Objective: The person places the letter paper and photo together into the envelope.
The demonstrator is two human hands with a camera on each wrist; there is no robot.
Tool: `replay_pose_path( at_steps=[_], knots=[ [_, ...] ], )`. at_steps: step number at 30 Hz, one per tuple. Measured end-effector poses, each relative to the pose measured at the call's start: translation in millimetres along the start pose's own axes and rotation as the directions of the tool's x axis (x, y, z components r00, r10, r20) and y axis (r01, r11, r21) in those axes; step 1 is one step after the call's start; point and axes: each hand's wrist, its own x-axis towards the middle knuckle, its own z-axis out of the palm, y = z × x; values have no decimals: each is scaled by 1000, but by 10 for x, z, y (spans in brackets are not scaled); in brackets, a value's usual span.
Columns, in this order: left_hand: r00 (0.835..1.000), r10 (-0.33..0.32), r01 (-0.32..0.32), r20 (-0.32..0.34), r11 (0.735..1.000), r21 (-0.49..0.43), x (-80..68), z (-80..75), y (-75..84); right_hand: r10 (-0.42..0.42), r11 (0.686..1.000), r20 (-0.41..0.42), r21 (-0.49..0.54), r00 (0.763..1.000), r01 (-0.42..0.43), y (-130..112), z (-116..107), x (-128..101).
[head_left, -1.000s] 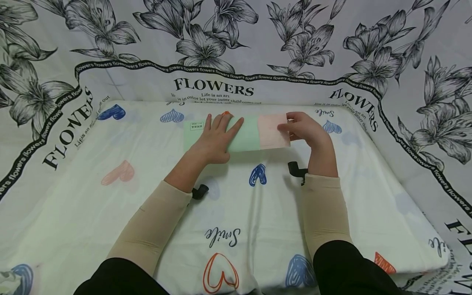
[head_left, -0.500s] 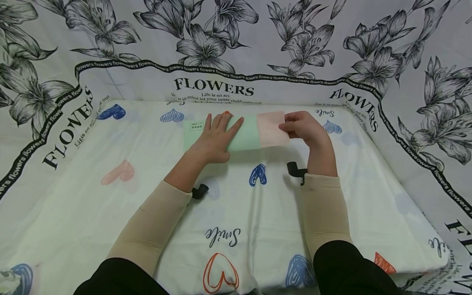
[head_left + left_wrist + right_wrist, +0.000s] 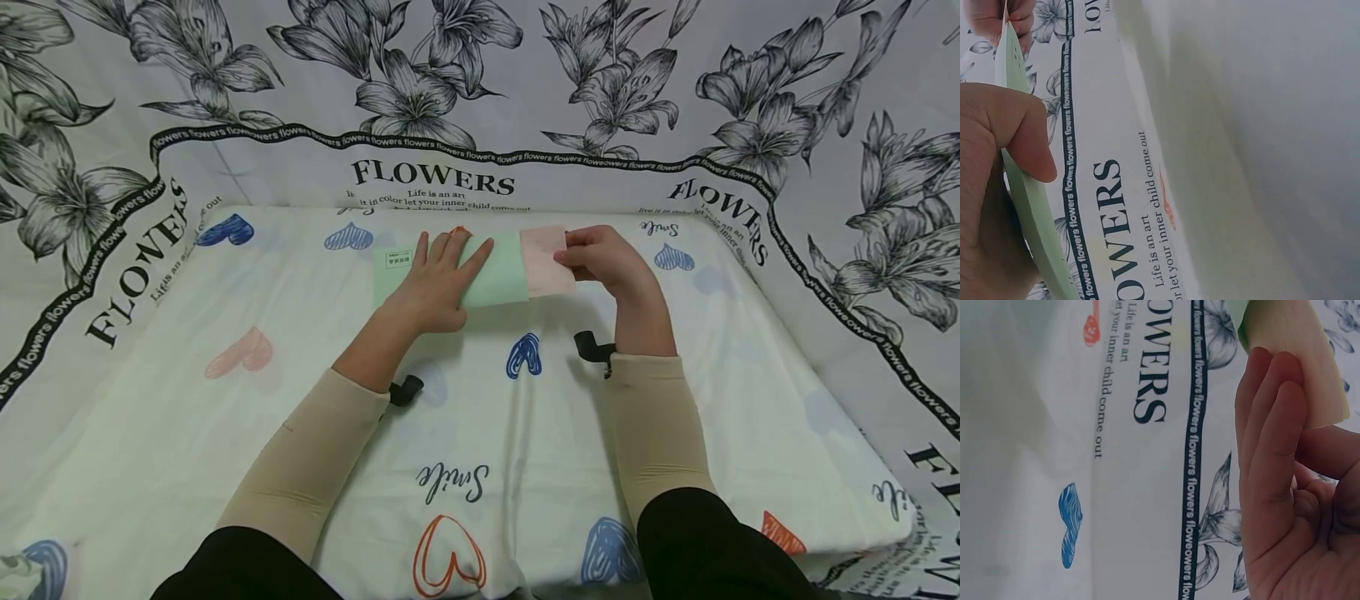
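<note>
A flat oblong piece of green-and-pink paper is held over the patterned cloth in the head view, mint green along most of its length and pale pink at its right end. A small printed box marks its left corner. My left hand lies across the green part with fingers spread on top. In the left wrist view its thumb bends under the paper's near edge. My right hand pinches the pink end. Seen in the right wrist view, that pale end curves slightly above the fingers; the palm-side face of the green part is mostly hidden.
A white cloth with printed hearts and "Smile" lettering covers the raised surface beneath. Around it hangs a floral sheet with black lettering. Small black wrist cameras sit at both sleeves.
My right hand has shifted left, carrying the pink end with it, and that end now tilts up a little. The left hand has stayed almost where it was.
</note>
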Motion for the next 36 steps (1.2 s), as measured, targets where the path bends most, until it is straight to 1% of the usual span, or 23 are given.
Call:
replay_pose_path(
  at_steps=[6, 12, 24, 29, 33, 36],
  knots=[
    [1000, 2, -2, -12, 1000, 2, -12, 6, -7, 9, 1000, -9, 6, 1000, -9, -44, 112, 18],
    [1000, 3, -3, -15, 1000, 1, -13, 10, -8, 8, 1000, 9, 10, 1000, -8, -66, 187, 34],
    [1000, 0, 1, -19, 1000, 13, -13, 9, -15, 14, 1000, 39, 6, 999, -14, -116, 243, 2],
    [1000, -2, 2, -25, 1000, 15, -8, 16, -27, 9, 1000, 5, -19, 1000, -9, -141, 217, -38],
    [999, -5, 6, -34, 1000, 19, -8, 16, -38, -8, 1000, -23, 15, 1000, 9, -158, 204, -68],
    [999, -10, 11, -37, 1000, 24, -9, 13, -41, -17, 999, -18, 35, 1000, 18, -172, 212, -79]
  ],
)
